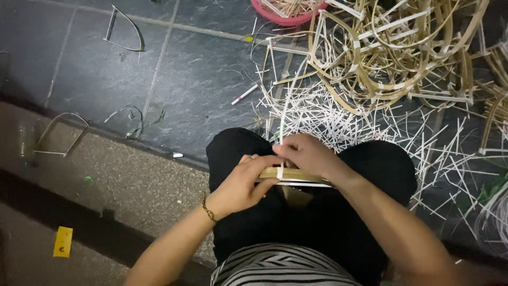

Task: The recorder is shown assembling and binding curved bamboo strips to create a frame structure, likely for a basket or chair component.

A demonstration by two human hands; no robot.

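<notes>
From the head camera, the left hand (241,185) is closed around a bundle of flat bamboo strips (296,175) lying across the lap, its grip clamped on the near end, while the right hand (307,153) pinches a thin white strip (280,170) wrapped around the bundle, fingers pressed together on it. The risk, as I judge it, lies in that narrow wrap: if the pinch slackens, the white strip may spring loose and the bamboo strips may fan apart; pulled too hard, the strip may snap or cut into a finger, since its edges look thin and stiff. The bundle also rests only on the knees, so a shift of the legs could tip it to the floor. Below, the floor (190,90) is dark slate-like tile with pale grout lines, stepping up to a speckled stone ledge (132,180) at the left. A heap of bent bamboo hoops (402,47) and scattered white offcuts (370,122) lies just ahead, a pink basin (286,16) at the top edge, a yellow tag (63,241) near the lower left. The light is dim.
</notes>
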